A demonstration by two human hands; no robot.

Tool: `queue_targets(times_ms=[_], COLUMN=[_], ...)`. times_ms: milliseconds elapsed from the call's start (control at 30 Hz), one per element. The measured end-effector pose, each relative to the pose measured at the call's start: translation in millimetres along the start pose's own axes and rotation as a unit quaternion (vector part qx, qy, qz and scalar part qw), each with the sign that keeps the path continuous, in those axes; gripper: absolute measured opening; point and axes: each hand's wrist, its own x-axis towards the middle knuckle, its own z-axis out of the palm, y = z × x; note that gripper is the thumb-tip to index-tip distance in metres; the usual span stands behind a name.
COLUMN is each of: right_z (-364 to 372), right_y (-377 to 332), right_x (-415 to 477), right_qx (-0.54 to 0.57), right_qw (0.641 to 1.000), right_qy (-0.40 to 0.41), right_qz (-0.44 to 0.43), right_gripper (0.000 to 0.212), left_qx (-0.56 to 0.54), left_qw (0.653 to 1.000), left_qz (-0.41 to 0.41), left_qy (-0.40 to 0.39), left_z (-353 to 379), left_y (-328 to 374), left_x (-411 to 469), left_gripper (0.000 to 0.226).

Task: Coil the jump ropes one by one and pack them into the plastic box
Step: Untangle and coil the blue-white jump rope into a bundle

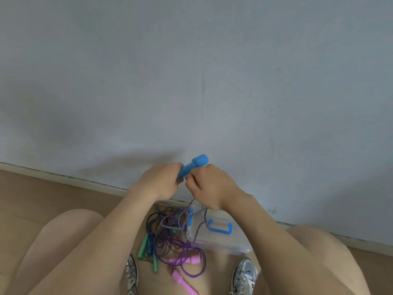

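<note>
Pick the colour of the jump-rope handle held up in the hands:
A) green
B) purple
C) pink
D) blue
D: the left hand grips a blue handle that sticks up beside the right hand. The striped rope hangs down from under the right hand, and the pink handles lie on the floor.

Your left hand [158,182] is covering the lower end of the blue handle [194,163]. Your right hand [209,186] is hiding the top of the striped rope [196,212]. The bottom edge is cutting off one pink handle [184,283].
</note>
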Motion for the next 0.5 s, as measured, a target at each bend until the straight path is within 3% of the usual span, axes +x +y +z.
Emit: queue_targets(times_ms=[133, 200, 333, 400, 500], right_z=[-12, -20, -34, -33, -30], right_y=[23, 32, 45, 53, 65], right_x=[7, 11, 16, 18, 16], right_qx=[0.043, 0.075, 0.254, 0.369, 0.506], right_qw=[0.998, 0.994, 0.956, 0.916, 0.852], right_qy=[0.046, 0.076, 0.133, 0.129, 0.052], right_qz=[0.009, 0.018, 0.053, 0.095, 0.123], right_gripper=[0.034, 0.024, 0.016, 0.025, 0.051], left_qx=[0.089, 0.071, -0.089, -0.168, -0.298], left_qw=[0.994, 0.990, 0.972, 0.961, 0.930], left_qz=[0.042, 0.068, 0.146, 0.165, 0.171], left_qy=[-0.043, -0.104, -0.160, -0.143, -0.127], left_z=[-3, -6, -12, -16, -27], left_y=[-2, -6, -2, 2, 9], left_x=[-2, -1, -3, -5, -11], left_gripper=[0.009, 0.006, 0.025, 0.015, 0.008])
